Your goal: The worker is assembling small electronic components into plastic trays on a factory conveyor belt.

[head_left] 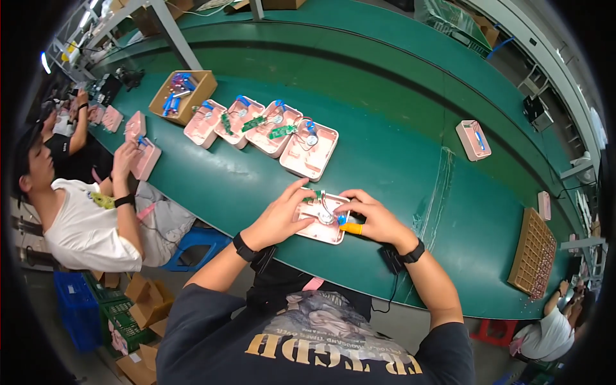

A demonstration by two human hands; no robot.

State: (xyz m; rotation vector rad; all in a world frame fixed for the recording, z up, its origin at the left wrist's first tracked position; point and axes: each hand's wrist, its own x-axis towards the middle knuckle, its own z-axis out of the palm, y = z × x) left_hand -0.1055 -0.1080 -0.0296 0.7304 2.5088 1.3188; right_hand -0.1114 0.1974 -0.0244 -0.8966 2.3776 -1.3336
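A shallow pale pink plastic housing lies on the green workbench in front of me, its inside facing up. Wires, a round silvery part, a green circuit board and a blue cylindrical cell show inside it. My left hand grips the housing's left side, thumb over the near edge and fingertips by the circuit board. Fingers of my right hand close around the blue cell at the right side. An orange finger cover sits on one right-hand digit.
Several similar housings with boards and blue cells stand in a row beyond my hands. A cardboard box of blue cells is farther left. At right are another housing and a brown divided tray. Co-workers sit along the bench.
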